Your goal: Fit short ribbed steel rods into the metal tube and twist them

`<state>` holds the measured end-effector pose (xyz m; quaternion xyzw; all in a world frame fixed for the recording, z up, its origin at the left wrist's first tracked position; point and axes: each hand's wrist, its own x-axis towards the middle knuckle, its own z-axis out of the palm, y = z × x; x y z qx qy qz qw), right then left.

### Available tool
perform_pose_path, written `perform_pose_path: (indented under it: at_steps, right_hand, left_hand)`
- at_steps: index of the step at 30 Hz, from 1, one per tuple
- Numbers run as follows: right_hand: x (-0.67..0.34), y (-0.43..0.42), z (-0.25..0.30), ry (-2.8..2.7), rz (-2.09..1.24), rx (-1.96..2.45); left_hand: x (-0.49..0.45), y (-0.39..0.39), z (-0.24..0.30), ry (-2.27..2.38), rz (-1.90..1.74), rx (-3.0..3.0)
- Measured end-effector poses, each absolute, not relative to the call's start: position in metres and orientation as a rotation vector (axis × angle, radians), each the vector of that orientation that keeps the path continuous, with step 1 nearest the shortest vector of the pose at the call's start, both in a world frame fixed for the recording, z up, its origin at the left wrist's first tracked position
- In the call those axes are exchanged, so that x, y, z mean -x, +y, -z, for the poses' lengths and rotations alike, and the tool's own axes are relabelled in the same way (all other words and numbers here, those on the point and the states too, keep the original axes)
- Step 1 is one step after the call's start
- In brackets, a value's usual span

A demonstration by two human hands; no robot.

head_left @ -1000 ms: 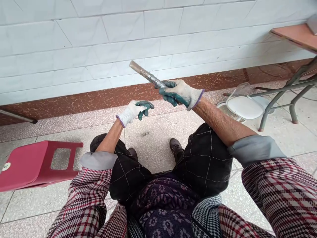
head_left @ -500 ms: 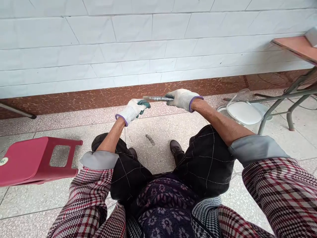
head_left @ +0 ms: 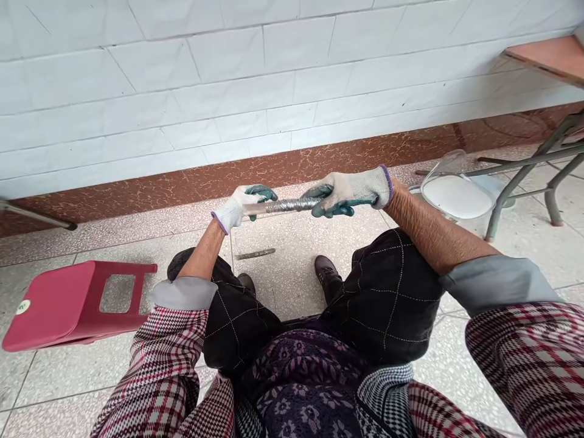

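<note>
Both my hands wear whitish knit gloves with dark green palms. My left hand [head_left: 244, 204] is closed around the pale, smooth end of a rod wound with silvery coils [head_left: 292, 205]. My right hand [head_left: 344, 191] grips the coiled part at the other end, its thumb and fingers around it. Held roughly level, the rod spans the gap between the hands in front of my knees. Below it, between my shoes, a thin dark grey ribbed stick [head_left: 255, 253] shows against the floor; whether it touches the floor I cannot tell.
To the left is a red plastic stool [head_left: 59, 298]. At the right stand a folding table [head_left: 547, 58] with metal legs and a round white seat [head_left: 457, 196]. A tiled wall [head_left: 237, 58] with a brown marbled base runs across the front.
My right hand has turned, showing more of its green palm, and the rod sits slightly lower. The grey ribbed stick has turned from slanting to nearly level and shifted left.
</note>
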<state>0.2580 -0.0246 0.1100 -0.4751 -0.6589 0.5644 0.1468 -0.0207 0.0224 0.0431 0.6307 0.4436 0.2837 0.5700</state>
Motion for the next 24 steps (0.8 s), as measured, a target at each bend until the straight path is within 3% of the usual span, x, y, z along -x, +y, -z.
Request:
perform_pose_path:
  at_steps: [14,21,24]
  right_hand:
    - [-0.203,-0.007,-0.120,-1.419,-1.567,1.148]
    - [-0.189,-0.001,-0.113,-1.384,-1.492,1.249]
    - [-0.193,0.009,-0.103,-1.546,-1.299,1.385]
  left_hand:
    - [0.037,0.031,-0.052,0.833,-1.074,-1.211]
    - [0.016,0.028,-0.042,1.041,-1.030,-1.292]
    - [0.011,0.023,-0.040,1.085,-0.950,-1.373]
